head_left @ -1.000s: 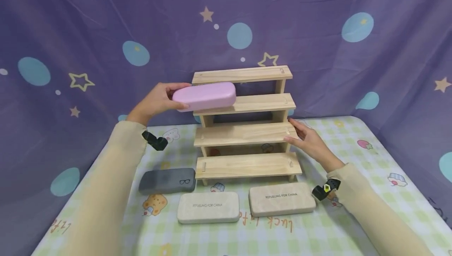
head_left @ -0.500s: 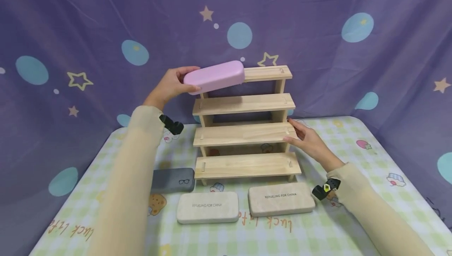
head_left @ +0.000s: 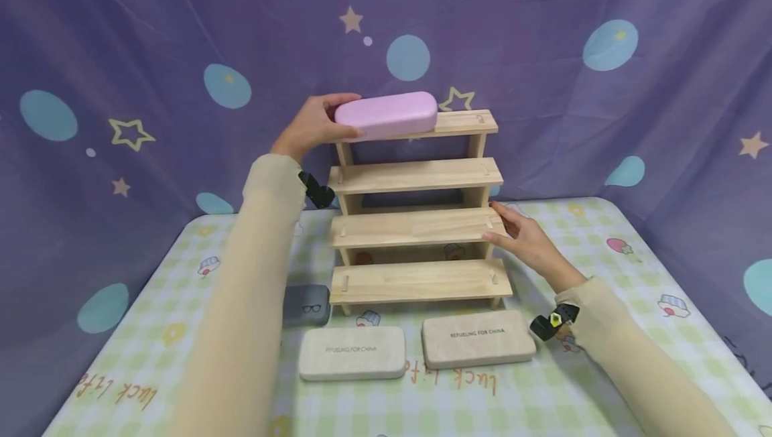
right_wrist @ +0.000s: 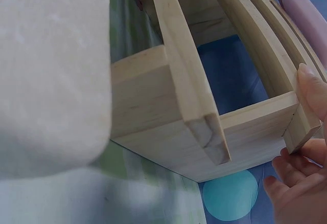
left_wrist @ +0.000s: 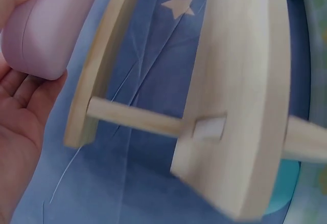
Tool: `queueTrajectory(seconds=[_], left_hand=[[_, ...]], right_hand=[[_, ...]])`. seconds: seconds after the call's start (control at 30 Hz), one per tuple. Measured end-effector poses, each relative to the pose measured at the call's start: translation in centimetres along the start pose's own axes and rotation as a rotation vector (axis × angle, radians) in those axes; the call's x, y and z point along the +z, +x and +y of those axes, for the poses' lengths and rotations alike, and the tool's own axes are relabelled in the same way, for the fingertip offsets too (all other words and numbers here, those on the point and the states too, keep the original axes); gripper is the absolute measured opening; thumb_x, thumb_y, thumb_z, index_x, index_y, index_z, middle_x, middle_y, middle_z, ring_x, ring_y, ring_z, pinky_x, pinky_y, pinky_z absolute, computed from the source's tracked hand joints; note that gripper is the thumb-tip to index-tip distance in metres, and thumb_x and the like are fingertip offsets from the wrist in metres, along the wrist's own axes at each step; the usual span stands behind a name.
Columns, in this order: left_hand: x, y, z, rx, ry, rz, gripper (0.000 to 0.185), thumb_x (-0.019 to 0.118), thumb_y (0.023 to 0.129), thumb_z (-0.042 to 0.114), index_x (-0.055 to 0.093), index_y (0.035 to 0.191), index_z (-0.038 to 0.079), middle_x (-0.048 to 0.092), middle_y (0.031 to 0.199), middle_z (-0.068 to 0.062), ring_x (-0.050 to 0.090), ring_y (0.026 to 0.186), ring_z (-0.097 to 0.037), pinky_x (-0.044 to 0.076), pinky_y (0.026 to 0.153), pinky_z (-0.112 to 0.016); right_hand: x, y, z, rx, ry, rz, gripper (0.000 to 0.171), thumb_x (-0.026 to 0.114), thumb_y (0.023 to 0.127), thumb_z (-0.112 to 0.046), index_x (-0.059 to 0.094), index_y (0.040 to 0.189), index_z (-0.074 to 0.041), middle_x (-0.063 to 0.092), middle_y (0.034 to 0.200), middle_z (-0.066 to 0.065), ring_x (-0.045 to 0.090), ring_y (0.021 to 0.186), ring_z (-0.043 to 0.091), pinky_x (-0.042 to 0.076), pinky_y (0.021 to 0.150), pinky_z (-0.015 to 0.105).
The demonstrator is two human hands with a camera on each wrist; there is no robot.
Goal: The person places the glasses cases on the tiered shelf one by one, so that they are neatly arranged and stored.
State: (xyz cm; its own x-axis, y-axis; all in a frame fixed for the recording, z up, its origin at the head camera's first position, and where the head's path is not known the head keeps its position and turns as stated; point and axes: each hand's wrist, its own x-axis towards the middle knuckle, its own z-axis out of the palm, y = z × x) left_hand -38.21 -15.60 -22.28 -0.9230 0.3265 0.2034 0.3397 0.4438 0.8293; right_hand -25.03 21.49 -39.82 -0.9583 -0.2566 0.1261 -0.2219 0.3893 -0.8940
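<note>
While one pink case [head_left: 386, 114] sits up top, two beige cases [head_left: 352, 353] – one grey [head_left: 306, 304].

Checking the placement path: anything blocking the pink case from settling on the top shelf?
Nothing visible does. The left hand holds the pink case at the left end of the top shelf; the rest of that board is bare. The right hand touches the rack's right side lower down.

Checked table [head_left: 603, 236] bears wooden rack [head_left: 416, 229]; 3 cases [head_left: 476, 338] in front.
</note>
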Motion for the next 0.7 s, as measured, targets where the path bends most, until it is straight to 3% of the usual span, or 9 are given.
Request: queueTrajectory(seconds=[0.2,0.47,0.7], left_hand=[[1.1,1.3,0.5,-0.038,-0.019,-0.026,0.071,0.082,0.071,0.011,0.053,0.136,0.014,0.056,0.129,-0.010,0.053,0.105,-0.017,0.047,0.089,-0.029],[1.1,2.0,0.8,-0.060,-0.058,-0.043,0.072,0.081,0.071,0.008,0.052,0.137,0.014,0.055,0.131,-0.010,0.053,0.106,-0.016,0.045,0.090,-0.028],[1.6,2.3,1.4,-0.022,-0.032,-0.086,0.072,0.082,0.071,0.011,0.052,0.137,0.013,0.056,0.130,-0.010,0.053,0.105,-0.016,0.043,0.091,-0.027]], right_hand=[[-0.1,-0.1,0.1,0.005,0.004,0.004,0.077,0.064,0.091,-0.024,0.019,0.149,-0.001,0.020,0.154,0.018,0.026,0.138,0.032,0.027,0.107,0.042],[0.1,-0.1,-0.1,-0.004,0.041,0.000,0.076,0.063,0.091,-0.020,0.017,0.149,0.001,0.017,0.154,0.018,0.023,0.140,0.032,0.024,0.109,0.043],[0.0,-0.5,-0.2,-0.020,0.085,0.003,0.075,0.063,0.091,-0.015,0.017,0.148,0.003,0.016,0.155,0.018,0.023,0.139,0.032,0.026,0.109,0.037]])
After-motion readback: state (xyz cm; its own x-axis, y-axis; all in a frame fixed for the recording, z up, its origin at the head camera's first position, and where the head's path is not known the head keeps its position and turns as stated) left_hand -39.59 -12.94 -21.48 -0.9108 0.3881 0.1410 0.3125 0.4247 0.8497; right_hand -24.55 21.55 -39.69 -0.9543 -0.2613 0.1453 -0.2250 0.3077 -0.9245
